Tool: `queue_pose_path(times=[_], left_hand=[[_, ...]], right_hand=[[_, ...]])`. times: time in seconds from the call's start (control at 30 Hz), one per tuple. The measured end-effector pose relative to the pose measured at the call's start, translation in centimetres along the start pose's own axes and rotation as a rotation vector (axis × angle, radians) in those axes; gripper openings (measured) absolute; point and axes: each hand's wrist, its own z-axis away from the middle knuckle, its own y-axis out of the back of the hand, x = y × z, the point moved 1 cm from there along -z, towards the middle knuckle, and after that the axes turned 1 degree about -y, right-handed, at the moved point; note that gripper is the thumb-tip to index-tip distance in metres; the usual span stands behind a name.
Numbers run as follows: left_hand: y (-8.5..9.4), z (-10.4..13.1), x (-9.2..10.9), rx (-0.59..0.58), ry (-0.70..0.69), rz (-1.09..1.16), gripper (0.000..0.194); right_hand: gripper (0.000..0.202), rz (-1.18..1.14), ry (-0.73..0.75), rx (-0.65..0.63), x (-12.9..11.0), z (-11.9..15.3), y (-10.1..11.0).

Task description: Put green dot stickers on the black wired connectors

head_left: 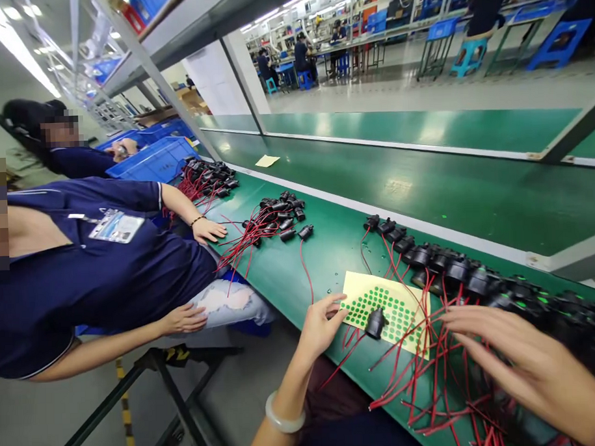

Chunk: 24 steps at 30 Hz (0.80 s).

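Note:
My left hand [320, 326] is at the left edge of a yellow sheet of round green stickers [351, 286], thumb and forefinger closed on that edge. Whether a loose sticker sits between the fingertips is too small to tell. On the sheet lies a black cylindrical part [375, 323] with red wires. My right hand [517, 352] hovers open, fingers stretched out, over a tangle of red wires [444, 374]. Beyond it runs a row of similar black parts [458, 269], several bearing green dots; my hand and forearm hide some of them.
A co-worker [98, 256] sits at the left, one hand resting on the green bench [275, 282] beside a pile of wired black parts [282, 214]. Farther back are another pile [208, 177] and a blue bin [153, 160]. A metal frame post [574, 125] stands at the right.

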Motion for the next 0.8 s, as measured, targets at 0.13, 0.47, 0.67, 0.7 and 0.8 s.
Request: queue_pose_path(times=[0.13, 0.47, 0.67, 0.7, 0.8], left_hand=[[-0.3, 0.3, -0.3, 0.031, -0.004, 0.028, 0.024], [-0.7, 0.7, 0.2, 0.044, -0.106, 0.014, 0.015], [-0.9, 0.7, 0.2, 0.061, -0.140, -0.035, 0.022], [-1.0, 0.7, 0.1, 0.070, -0.144, -0.047, 0.023], [-1.1, 0.7, -0.3, 0.093, -0.156, -0.086, 0.025]], right_hand=[[0.014, -0.036, 0.148, -0.219, -2.3, -4.2, -6.6], [0.011, 0.002, 0.128, -0.250, -1.2, -5.1, -13.9], [0.015, 0.005, 0.238, -0.194, -0.9, -5.0, -14.5], [0.017, -0.003, 0.265, -0.178, -0.8, -5.1, -14.6], [0.024, -0.030, 0.356, -0.135, -0.4, -5.3, -14.7]])
